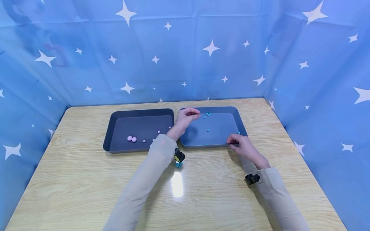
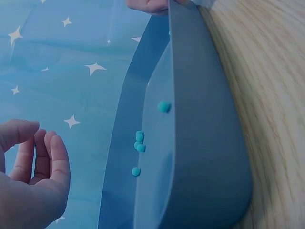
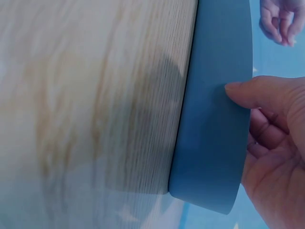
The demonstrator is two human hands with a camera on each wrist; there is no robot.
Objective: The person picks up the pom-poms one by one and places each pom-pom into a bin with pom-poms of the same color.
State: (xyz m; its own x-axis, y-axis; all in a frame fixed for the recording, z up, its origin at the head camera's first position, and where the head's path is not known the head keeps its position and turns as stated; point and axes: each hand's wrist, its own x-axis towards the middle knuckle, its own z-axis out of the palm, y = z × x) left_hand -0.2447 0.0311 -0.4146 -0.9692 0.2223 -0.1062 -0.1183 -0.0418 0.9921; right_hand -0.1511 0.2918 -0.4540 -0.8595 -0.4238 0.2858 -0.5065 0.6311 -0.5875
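Over the left part of the blue-grey tray, my left hand hangs with its fingers loosely bent. Thumb tip and fingertips come close together, and nothing shows between them in the left wrist view. My right hand grips the tray's near rim close to its right corner. In the right wrist view the thumb lies on the tray's outer wall, with the other fingers behind the rim. Several small teal balls lie in this tray, among them a lone ball and a cluster near the far wall.
Left of it stands a darker tray with pink balls, two larger ones and several small. Below my left wrist, teal pieces show on the wooden table. A blue star-patterned curtain encloses the back and sides.
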